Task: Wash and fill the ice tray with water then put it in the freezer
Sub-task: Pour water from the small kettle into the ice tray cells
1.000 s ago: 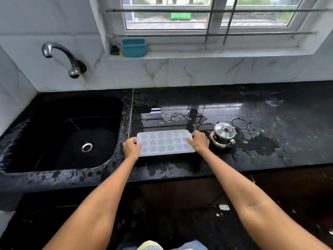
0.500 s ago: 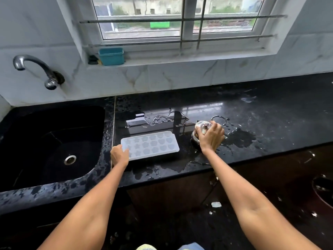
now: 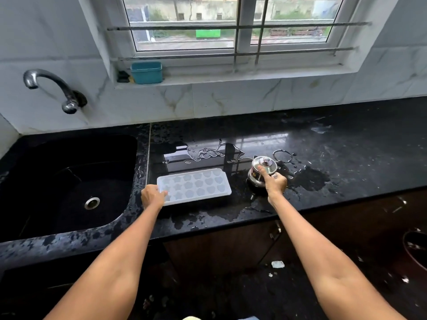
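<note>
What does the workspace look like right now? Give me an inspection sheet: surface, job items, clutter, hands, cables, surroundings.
Surface: black counter, wet, puddles around the job items.
Job's things: white ice tray flat on the counter beside the sink; small steel kettle to its right, lid on.
Clutter: teal tub on the window sill.
Hands: left hand holds the tray's left end; right hand grips the kettle.
Cables: nothing seen.
Surroundings: wall tap over the sink, not running; barred window; scraps on the floor.
</note>
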